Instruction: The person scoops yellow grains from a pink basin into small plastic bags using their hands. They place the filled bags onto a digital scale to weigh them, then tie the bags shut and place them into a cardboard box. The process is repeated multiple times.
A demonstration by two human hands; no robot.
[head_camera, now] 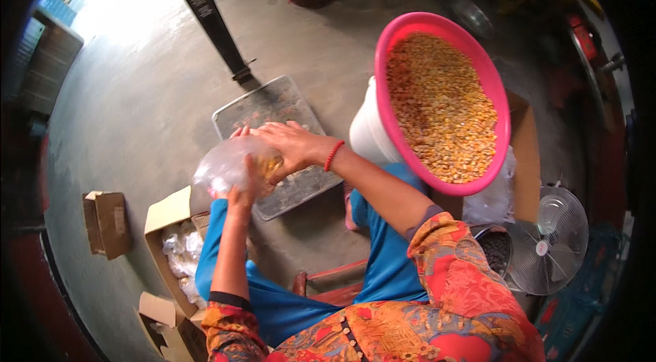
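Observation:
A clear plastic bag (223,165) with some yellow corn kernels (270,163) in its right end hangs over the platform scale (312,190). From the near left side my left hand (240,189) holds the bag, its fingers slightly blurred. My right hand (288,144), with a red bead bracelet at the wrist, wraps the bag's right end from above; the bag partly hides its fingertips. To the right, a pink basin (380,62) full of corn kernels (441,111) rests tilted on a white bucket (370,126).
Left of my knee is an open cardboard box (166,213) holding clear plastic bags (184,249). A smaller carton (106,223) stands farther left. The scale's dark column (210,19) rises beyond the platform. A fan (551,241) and a pot of dark pieces (493,249) are at right.

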